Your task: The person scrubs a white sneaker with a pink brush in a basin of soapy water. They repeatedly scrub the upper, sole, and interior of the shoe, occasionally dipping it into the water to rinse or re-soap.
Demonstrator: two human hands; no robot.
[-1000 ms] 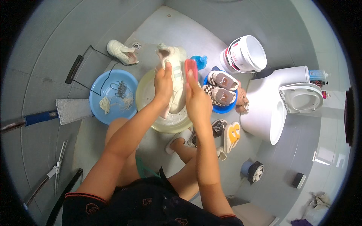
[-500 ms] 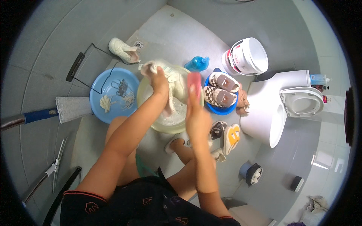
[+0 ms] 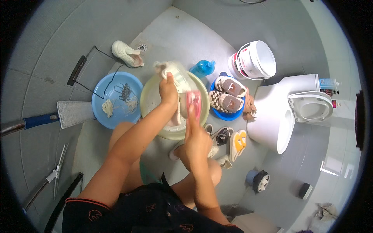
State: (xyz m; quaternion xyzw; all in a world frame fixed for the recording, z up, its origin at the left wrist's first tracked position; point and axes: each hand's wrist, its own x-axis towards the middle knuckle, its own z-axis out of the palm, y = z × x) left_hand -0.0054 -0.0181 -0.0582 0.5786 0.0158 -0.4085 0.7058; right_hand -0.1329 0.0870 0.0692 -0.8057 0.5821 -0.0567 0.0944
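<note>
Over a pale yellow-green basin [image 3: 149, 126] of sudsy water, my left hand [image 3: 168, 93] grips a white shoe [image 3: 180, 79], its far end smeared by motion. My right hand [image 3: 197, 141] is closed round a pink brush [image 3: 193, 101], one finger stretched along its back. The brush is at the shoe's near right side; whether its bristles touch the shoe I cannot tell. A second white shoe [image 3: 125, 52] lies on the floor beyond the basin, to the left. Shoelaces [image 3: 108, 107] lie in a light blue basin [image 3: 100, 87] on the left.
A blue bottle [image 3: 203, 68] stands right of the basin, near a blue tub [image 3: 226, 115] holding checkered shoes [image 3: 228, 93]. Farther right are a white bucket [image 3: 260, 59] and a toilet [image 3: 272, 116]. Yellow-and-white slippers [image 3: 237, 144] lie near my right leg. A flat mop [image 3: 75, 113] leans at left.
The brush in my right hand has moved left and nearer to me, toward the shoe. My left hand and the shoe have shifted slightly right.
</note>
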